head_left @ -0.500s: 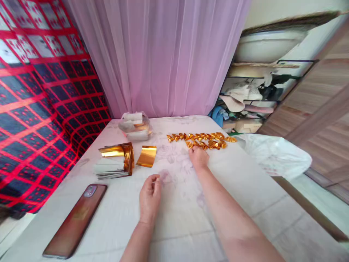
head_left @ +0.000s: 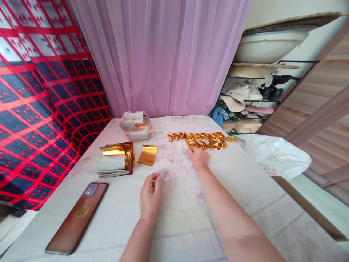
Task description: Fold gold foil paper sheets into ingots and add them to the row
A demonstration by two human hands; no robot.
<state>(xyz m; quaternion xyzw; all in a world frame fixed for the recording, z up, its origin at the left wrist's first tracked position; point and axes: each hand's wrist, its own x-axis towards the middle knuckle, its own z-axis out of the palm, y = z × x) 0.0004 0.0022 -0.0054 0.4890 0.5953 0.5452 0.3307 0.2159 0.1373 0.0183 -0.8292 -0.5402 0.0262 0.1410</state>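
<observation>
My right hand (head_left: 199, 157) reaches forward on the table, its fingers closed at the left end of the nearer row of folded gold foil pieces (head_left: 208, 144). The end piece (head_left: 189, 144) is at its fingertips, which are partly hidden behind the hand. A second, longer row of folded gold pieces (head_left: 200, 136) lies just behind. Closer to me, my left hand (head_left: 151, 193) rests with curled fingers, thumb near the fingertips, and nothing shows in it. Beyond it lies a single gold foil sheet (head_left: 147, 155), beside a fanned stack of foil sheets (head_left: 114, 163).
A clear plastic bag (head_left: 136, 127) holding more sheets stands at the back left. A brown phone (head_left: 79, 218) lies front left. Off the right edge is a white plastic bag (head_left: 278, 154). A purple curtain (head_left: 169, 58) hangs behind the table (head_left: 180, 225).
</observation>
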